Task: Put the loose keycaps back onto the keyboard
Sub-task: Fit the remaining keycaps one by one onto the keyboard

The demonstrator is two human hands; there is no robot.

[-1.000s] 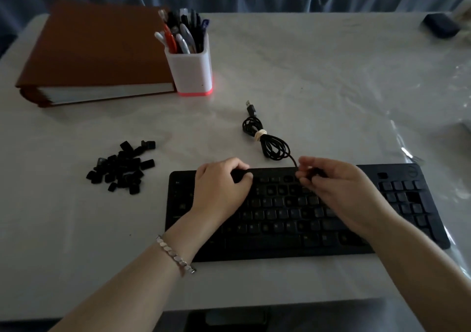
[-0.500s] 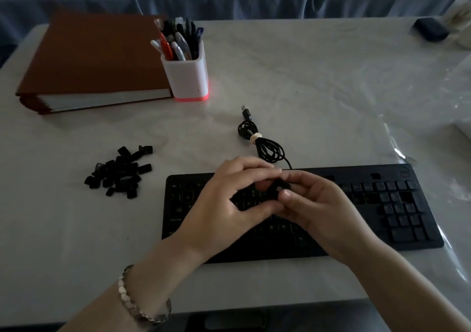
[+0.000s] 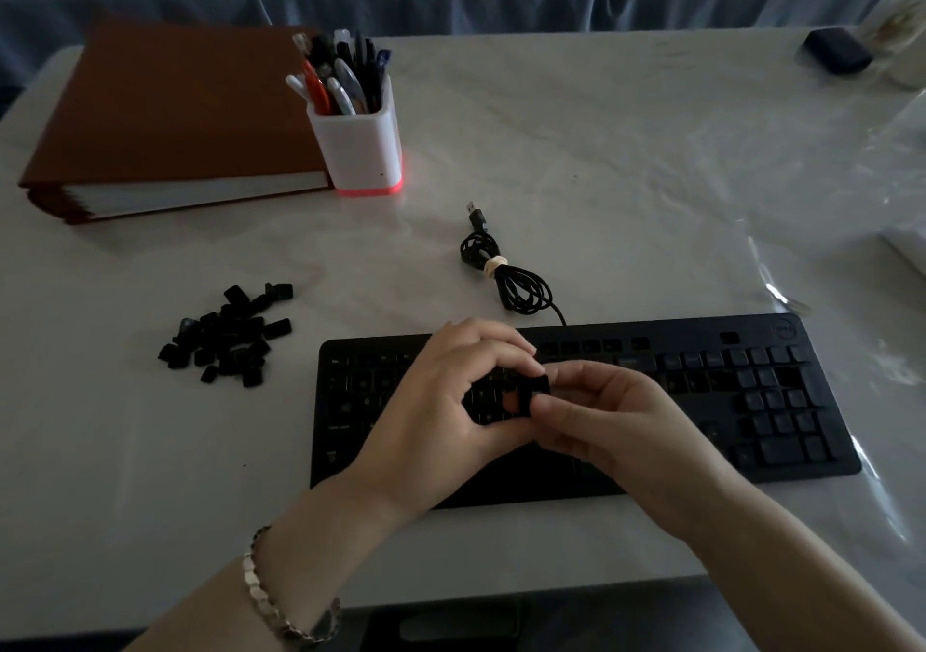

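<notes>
While the left hand [image 3: 441, 411] and right hand [image 3: 621, 431] are hovering above the keyboard [image 3: 781, 456], their fingers [image 3: 506, 351] are pinching one keycap [image 3: 535, 385] between them — likely orienting it; the next move is calling for squaring it over a vacant spot below the fingers.

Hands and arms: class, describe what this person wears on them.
The left hand and right hand are ungloved, with no rings visible. No sleeves show on either forearm. The left wrist carries a silvery bracelet of small flat links; the right wrist shows nothing worn.
</notes>
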